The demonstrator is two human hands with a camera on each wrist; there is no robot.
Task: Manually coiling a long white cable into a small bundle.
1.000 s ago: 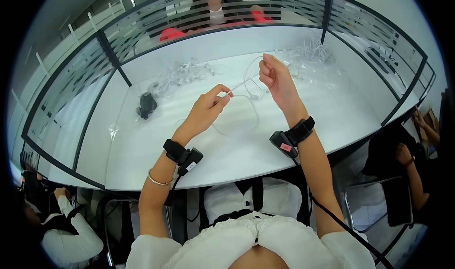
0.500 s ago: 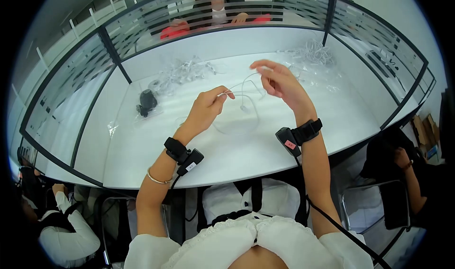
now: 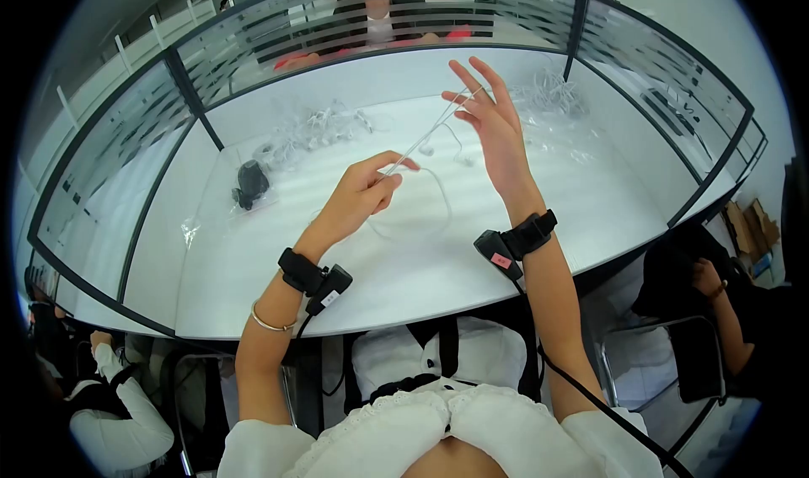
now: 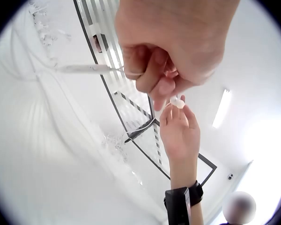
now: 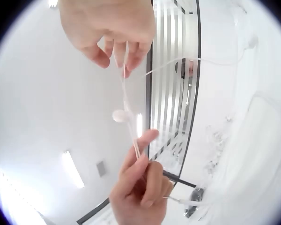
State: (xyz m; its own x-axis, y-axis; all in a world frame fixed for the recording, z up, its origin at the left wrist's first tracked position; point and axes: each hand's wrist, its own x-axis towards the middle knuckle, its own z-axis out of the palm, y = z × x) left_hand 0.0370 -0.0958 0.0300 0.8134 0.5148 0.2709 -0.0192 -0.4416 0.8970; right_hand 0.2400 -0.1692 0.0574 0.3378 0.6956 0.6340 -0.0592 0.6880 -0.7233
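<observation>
White wired earphones run between the two hands above the desk. My left hand (image 3: 361, 193) pinches the earphone cable (image 3: 431, 131) between thumb and fingers. Up and to the right, my right hand (image 3: 501, 133) has its fingers spread and mostly straight, with the cable looped over them. In the right wrist view the two strands stretch down to the left hand (image 5: 140, 187), and a white earbud (image 5: 119, 116) hangs beside them. A slim white inline piece (image 4: 84, 69) dangles from the left hand in the left wrist view. The rest of the cable loops low over the desk.
White cables and clear bags (image 3: 316, 131) lie at the back left, near a bagged black object (image 3: 250, 183). A tangled white cable heap (image 3: 552, 95) sits at the back right. Partitions (image 3: 396, 69) enclose the white desk (image 3: 573, 204). People sit beyond it and on both sides.
My right hand has gone from curled fingers to spread ones, dipping toward the left hand and then rising. The cable now stretches in straight strands between the hands. The left hand stays nearly in place.
</observation>
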